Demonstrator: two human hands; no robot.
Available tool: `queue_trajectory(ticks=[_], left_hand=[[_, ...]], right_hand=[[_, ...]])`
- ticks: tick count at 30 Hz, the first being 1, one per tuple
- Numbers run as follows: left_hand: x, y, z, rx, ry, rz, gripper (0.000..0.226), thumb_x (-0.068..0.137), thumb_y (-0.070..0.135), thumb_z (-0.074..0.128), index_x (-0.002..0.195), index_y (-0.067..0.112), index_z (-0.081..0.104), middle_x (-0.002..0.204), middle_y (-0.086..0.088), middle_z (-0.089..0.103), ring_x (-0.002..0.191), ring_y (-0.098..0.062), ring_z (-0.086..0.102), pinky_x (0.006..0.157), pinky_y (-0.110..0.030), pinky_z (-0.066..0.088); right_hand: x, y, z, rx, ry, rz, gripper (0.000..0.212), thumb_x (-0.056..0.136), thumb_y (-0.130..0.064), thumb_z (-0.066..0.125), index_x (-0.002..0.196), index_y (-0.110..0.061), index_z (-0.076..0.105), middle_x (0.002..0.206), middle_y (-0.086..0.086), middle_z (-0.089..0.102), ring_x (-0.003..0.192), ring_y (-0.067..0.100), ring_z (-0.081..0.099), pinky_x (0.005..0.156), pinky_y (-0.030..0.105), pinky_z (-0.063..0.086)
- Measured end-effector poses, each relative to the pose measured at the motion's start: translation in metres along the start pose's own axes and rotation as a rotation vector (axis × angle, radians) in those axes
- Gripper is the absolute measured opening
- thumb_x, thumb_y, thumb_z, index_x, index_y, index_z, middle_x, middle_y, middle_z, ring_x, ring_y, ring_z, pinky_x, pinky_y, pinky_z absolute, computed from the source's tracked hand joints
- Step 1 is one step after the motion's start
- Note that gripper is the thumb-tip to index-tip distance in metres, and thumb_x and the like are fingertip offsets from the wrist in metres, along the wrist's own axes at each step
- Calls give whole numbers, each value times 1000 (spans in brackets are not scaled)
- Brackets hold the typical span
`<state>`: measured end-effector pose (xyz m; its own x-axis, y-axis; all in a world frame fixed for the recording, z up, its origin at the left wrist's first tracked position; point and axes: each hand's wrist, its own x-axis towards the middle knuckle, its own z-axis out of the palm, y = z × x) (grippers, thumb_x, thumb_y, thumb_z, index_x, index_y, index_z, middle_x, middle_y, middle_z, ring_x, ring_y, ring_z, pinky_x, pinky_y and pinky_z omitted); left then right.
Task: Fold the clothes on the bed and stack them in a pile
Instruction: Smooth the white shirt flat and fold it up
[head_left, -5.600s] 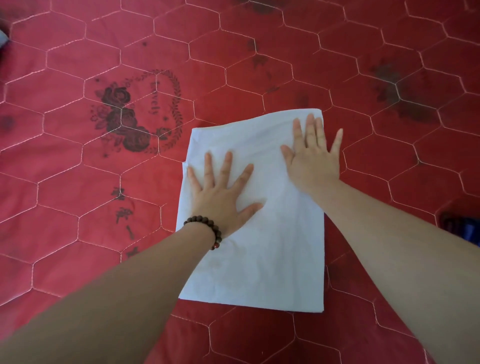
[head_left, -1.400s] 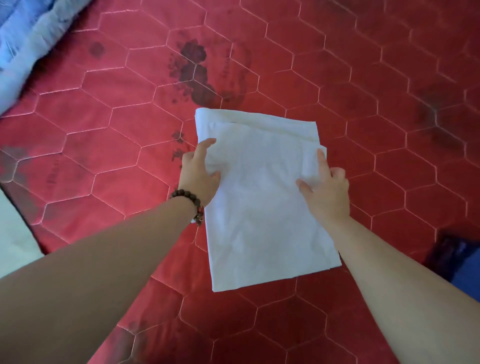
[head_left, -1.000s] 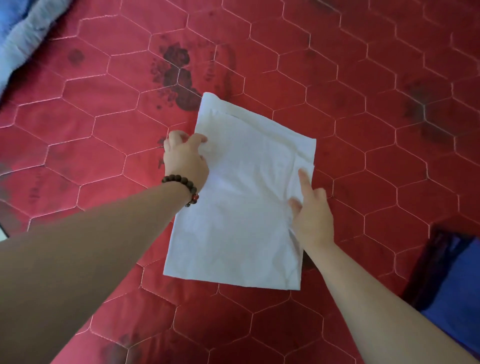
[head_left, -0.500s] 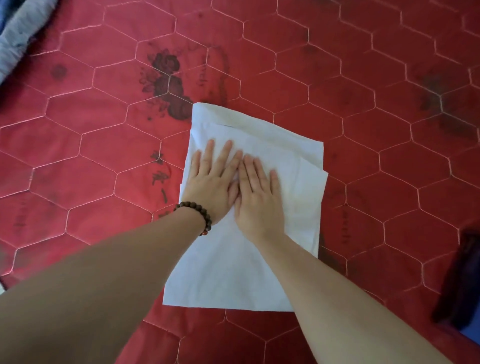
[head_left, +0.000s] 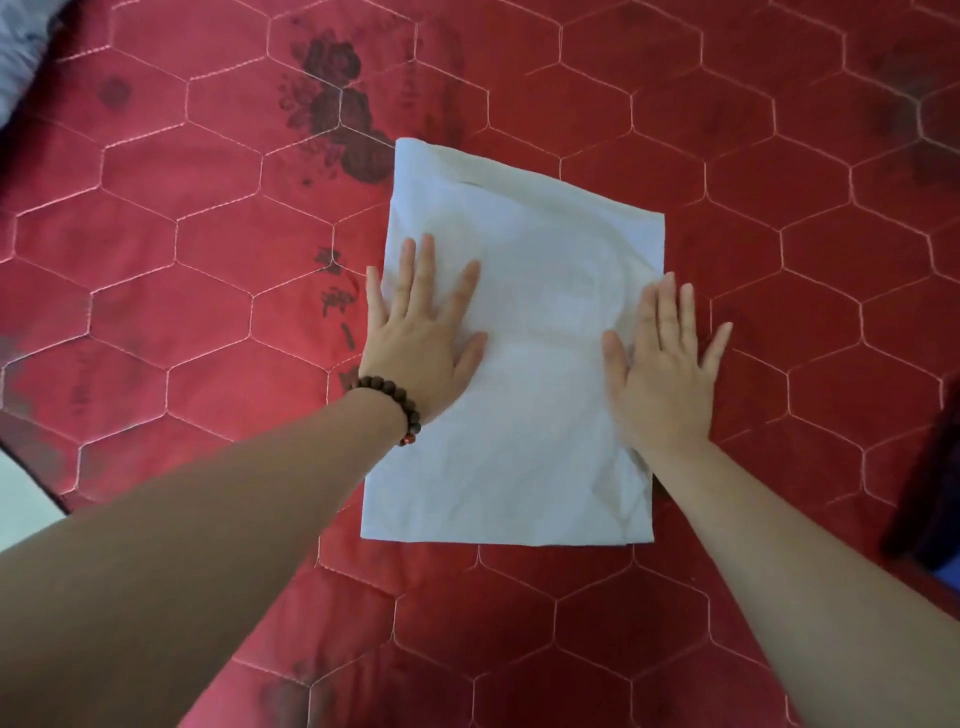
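My left hand (head_left: 421, 343) lies flat with its fingers straight and spread on the left edge of the white garment (head_left: 524, 364), and my right hand (head_left: 662, 374) lies the same way on the right edge, its outer fingers running past the cloth onto the cover — neither hand grips anything, both only press. Under it all is the bed's red quilted cover (head_left: 182, 234), stitched in hexagons with a dark flower print (head_left: 337, 119) just beyond the garment's far left corner. The garment itself sits in the middle of my view as a neat upright rectangle, folded down to a compact shape, with a layer edge showing near the far end and some creasing by the near right corner. I judge this piece to be nearly finished: the folds are made and I am at the smoothing step. What is left is harder to read, as I see no pile of folded clothes anywhere, so the stacking looks undone, or lies out of frame. A pale grey-blue cloth (head_left: 21, 57) shows at the top left corner and something dark with blue (head_left: 930, 499) at the right edge; whether either is clothing waiting to be folded I cannot tell. Smallest of all, a beaded bracelet (head_left: 395, 402) circles my left wrist.
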<state>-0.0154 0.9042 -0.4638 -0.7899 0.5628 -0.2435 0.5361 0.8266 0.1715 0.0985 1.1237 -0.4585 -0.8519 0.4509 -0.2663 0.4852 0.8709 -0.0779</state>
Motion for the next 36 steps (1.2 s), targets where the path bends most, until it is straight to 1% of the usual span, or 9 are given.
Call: queue_trajectory(ticks=[3, 6, 13, 16, 19, 23, 27, 32, 36], left_hand=[[-46, 6, 14, 20, 15, 196, 67, 95, 48, 30, 155, 24, 14, 160, -21, 0, 148, -37, -2, 118, -59, 3], [-74, 13, 34, 52, -29, 258, 62, 98, 52, 24, 154, 29, 14, 161, -18, 2, 149, -35, -1, 117, -61, 7], [-76, -4, 39, 84, -58, 189, 65, 97, 60, 18, 154, 32, 8, 163, -4, 0, 150, -26, -5, 119, -55, 6], [-81, -22, 33, 45, -72, 175, 64, 98, 58, 14, 155, 31, 3, 163, 1, -4, 150, -23, -8, 120, -50, 2], [-81, -40, 22, -46, -60, 250, 58, 101, 43, 21, 155, 25, 11, 163, 0, 3, 150, -23, -3, 121, -48, 2], [-73, -77, 7, 41, 75, 291, 69, 91, 6, 44, 154, 17, 18, 160, -6, 19, 148, -30, 12, 119, -54, 8], [-63, -80, 0, 145, 69, 375, 91, 79, -8, 58, 154, 19, 15, 160, -8, 16, 148, -30, 12, 120, -49, 2], [-50, -61, -5, 63, 24, 652, 81, 73, -20, 51, 147, 10, 38, 155, -14, 30, 145, -36, 20, 118, -51, 18], [-42, -59, -14, -122, -89, 675, 53, 81, -8, 65, 132, 5, 58, 141, -16, 50, 135, -35, 40, 112, -49, 31]], right_hand=[[-38, -31, 7, -4, 89, -210, 61, 100, -36, 26, 153, -7, 18, 162, 9, 13, 150, 23, 6, 118, 58, 2], [-73, -59, 34, -6, 26, -428, 59, 100, -33, 39, 151, -8, 25, 161, 6, 18, 149, 21, 11, 119, 56, 9], [-77, -4, 43, -95, 28, -323, 60, 100, -45, 33, 153, -20, 24, 161, 1, 19, 149, 20, 13, 117, 62, 7], [-85, 34, 34, -85, -57, -221, 62, 101, -49, 20, 155, -21, 10, 162, -1, 8, 150, 19, 6, 116, 63, 3], [-80, 62, 19, -59, -110, -300, 58, 103, -48, 13, 155, -24, 6, 163, -3, 5, 150, 15, -1, 117, 60, 4], [-58, 92, 0, -76, 0, -317, 70, 98, -12, 45, 155, -27, 7, 163, 1, 5, 150, 19, 0, 119, 58, 5], [-44, 81, -4, -153, 6, -514, 77, 90, -6, 58, 153, -24, 18, 161, 7, 16, 149, 26, 13, 118, 60, 8], [-35, 58, -5, -230, -35, -787, 64, 92, -7, 30, 152, -26, 21, 160, 4, 18, 148, 27, 14, 118, 56, 8], [-29, 59, -19, -48, -160, -781, 70, 81, 7, 55, 143, -23, 46, 154, 3, 35, 146, 24, 25, 120, 49, 13]])
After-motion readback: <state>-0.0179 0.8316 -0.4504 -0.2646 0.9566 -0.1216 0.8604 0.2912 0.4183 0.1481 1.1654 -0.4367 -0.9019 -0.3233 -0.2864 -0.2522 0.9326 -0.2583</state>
